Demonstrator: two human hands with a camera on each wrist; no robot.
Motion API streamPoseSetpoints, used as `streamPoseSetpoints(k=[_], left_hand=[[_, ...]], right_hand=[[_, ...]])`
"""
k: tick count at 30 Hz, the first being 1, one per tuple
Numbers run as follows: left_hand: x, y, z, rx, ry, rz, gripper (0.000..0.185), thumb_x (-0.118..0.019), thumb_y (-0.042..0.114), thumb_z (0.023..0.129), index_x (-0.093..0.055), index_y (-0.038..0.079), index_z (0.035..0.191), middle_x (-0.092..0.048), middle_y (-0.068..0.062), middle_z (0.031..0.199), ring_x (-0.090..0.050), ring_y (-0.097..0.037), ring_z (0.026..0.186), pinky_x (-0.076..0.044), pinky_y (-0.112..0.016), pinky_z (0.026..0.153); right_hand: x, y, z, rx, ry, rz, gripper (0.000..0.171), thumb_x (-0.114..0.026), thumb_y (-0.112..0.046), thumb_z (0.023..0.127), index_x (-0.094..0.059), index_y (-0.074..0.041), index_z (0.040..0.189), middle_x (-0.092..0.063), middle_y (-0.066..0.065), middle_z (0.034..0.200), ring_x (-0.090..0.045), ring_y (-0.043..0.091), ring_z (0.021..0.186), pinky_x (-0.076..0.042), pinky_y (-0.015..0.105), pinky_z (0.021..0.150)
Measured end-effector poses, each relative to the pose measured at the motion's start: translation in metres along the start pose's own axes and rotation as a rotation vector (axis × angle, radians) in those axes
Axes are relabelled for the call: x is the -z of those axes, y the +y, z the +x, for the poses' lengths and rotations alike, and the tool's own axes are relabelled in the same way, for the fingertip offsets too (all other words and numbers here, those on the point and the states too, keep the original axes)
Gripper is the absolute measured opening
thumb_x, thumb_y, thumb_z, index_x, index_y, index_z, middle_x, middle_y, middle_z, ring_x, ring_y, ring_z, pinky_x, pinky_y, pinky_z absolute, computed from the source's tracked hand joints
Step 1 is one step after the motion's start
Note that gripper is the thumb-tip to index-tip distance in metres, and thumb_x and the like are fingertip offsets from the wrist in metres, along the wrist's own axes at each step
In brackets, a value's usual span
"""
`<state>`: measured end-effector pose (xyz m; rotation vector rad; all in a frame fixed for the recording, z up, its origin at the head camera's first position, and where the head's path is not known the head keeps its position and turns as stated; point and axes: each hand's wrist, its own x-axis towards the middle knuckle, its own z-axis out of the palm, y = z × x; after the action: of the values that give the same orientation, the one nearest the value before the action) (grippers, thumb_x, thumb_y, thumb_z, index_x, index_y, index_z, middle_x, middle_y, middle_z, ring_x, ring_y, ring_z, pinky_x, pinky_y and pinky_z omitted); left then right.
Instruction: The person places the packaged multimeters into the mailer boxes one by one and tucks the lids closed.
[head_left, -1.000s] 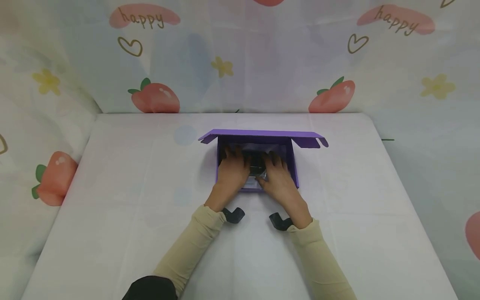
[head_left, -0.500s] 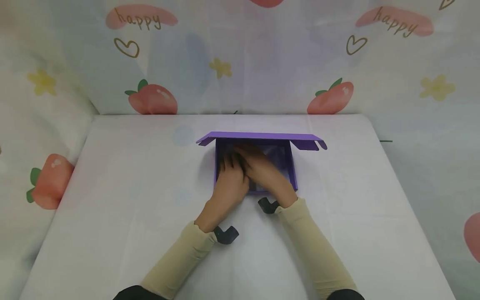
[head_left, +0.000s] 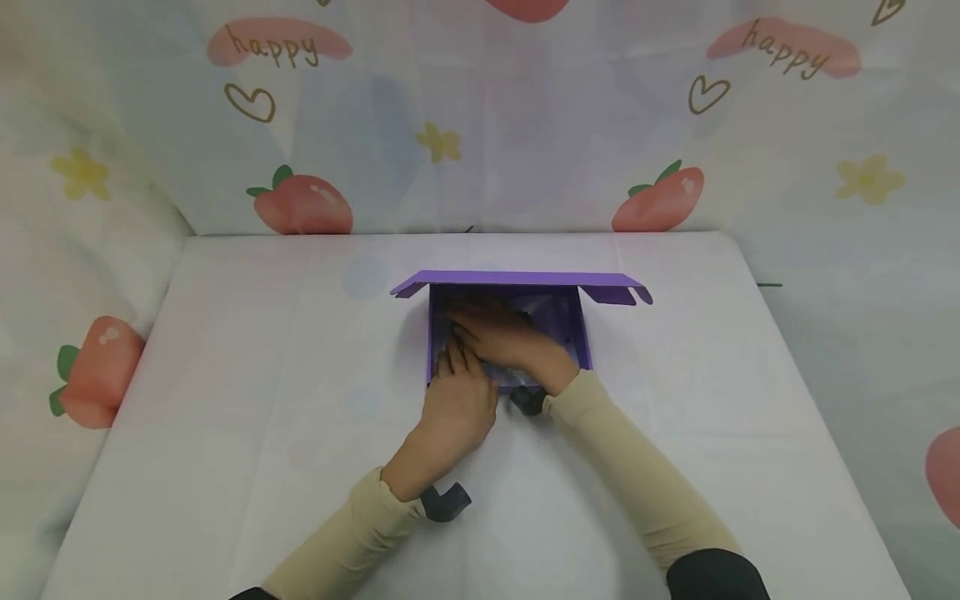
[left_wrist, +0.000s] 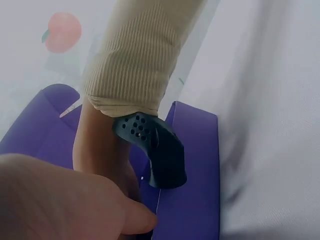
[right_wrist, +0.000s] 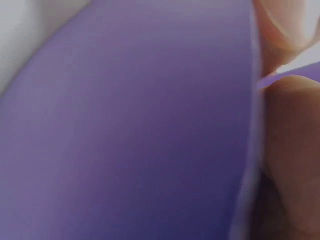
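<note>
Both hands work inside the purple cardboard box (head_left: 510, 333), which stands near the middle of the white-covered table (head_left: 225, 417) with its lid (head_left: 517, 279) folded up at the far side.

The right hand (head_left: 510, 346) reaches across the box interior toward its left wall, fingers laid fairly flat over something clear and crinkled, apparently a transparent plastic bag (head_left: 551, 312), part of which shows at the box's right rear corner. Whether those fingers pinch the bag or only press on it cannot be told from the head view. The left hand (head_left: 457, 404) sits at the box's near-left corner, its fingertips over the front wall and touching the contents beside the right hand; its fingers look extended rather than clenched. In the left wrist view the right forearm's beige ribbed sleeve (left_wrist: 140, 55) and black wrist mount (left_wrist: 152, 147) lie over the box's near wall (left_wrist: 192, 170).

To do this step well, I judge the left hand should steady the near wall so the light box does not slide, while the right hand flattens the bag evenly, keeping it below the rim so the lid can fold down freely.

What the bag contains is hidden under the hands. Nothing else shows in the box.
</note>
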<state>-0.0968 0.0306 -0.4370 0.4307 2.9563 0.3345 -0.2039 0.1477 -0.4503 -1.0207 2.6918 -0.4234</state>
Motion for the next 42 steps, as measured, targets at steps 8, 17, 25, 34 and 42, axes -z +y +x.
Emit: streamPoseSetpoints(k=[8,17,25,34,42], left_hand=[[0.002,-0.007,0.0,-0.061,-0.009,0.041,0.072,-0.058,0.035,0.106,-0.042,-0.025,0.144,-0.045,-0.045,0.149,-0.058,-0.054,0.132,-0.059,-0.049,0.1],[-0.005,-0.007,-0.003,-0.086,0.047,0.109,0.073,-0.057,0.038,0.106,-0.044,-0.023,0.143,-0.05,-0.042,0.146,-0.062,-0.049,0.129,-0.059,-0.044,0.101],[-0.006,-0.016,-0.007,-0.153,0.232,0.042,0.055,-0.07,0.026,0.1,-0.06,-0.019,0.129,-0.065,-0.035,0.13,-0.07,-0.042,0.112,-0.063,-0.043,0.087],[0.0,-0.039,-0.009,-0.053,0.403,-0.275,0.008,-0.065,0.008,0.099,-0.07,0.003,0.103,-0.068,-0.012,0.103,-0.062,-0.03,0.094,-0.058,-0.041,0.071],[-0.012,-0.047,-0.008,0.249,0.337,-0.474,0.039,-0.063,0.015,0.1,-0.052,-0.002,0.133,-0.056,-0.019,0.114,-0.059,-0.034,0.103,-0.056,-0.046,0.075]], right_hand=[[0.0,0.0,0.004,-0.095,-0.146,-0.014,0.054,-0.036,-0.026,0.112,-0.033,-0.017,0.164,-0.025,0.004,0.175,-0.014,0.03,0.164,-0.009,0.051,0.134],[-0.002,0.005,0.007,-0.126,-0.137,-0.03,0.056,-0.039,-0.03,0.108,-0.037,-0.023,0.163,-0.029,0.001,0.173,-0.018,0.038,0.161,-0.015,0.059,0.131],[0.0,0.003,0.009,-0.14,-0.142,-0.037,0.054,-0.036,-0.032,0.11,-0.038,-0.024,0.163,-0.031,-0.002,0.172,-0.02,0.034,0.161,-0.017,0.059,0.131],[-0.01,0.016,0.009,-0.118,-0.093,0.021,0.053,-0.038,-0.029,0.109,-0.039,-0.025,0.162,-0.033,-0.001,0.171,-0.022,0.035,0.159,-0.017,0.059,0.13],[-0.009,0.01,0.012,-0.133,-0.094,-0.062,0.055,-0.041,-0.03,0.107,-0.039,-0.022,0.162,-0.034,0.0,0.17,-0.024,0.034,0.159,-0.02,0.058,0.13]])
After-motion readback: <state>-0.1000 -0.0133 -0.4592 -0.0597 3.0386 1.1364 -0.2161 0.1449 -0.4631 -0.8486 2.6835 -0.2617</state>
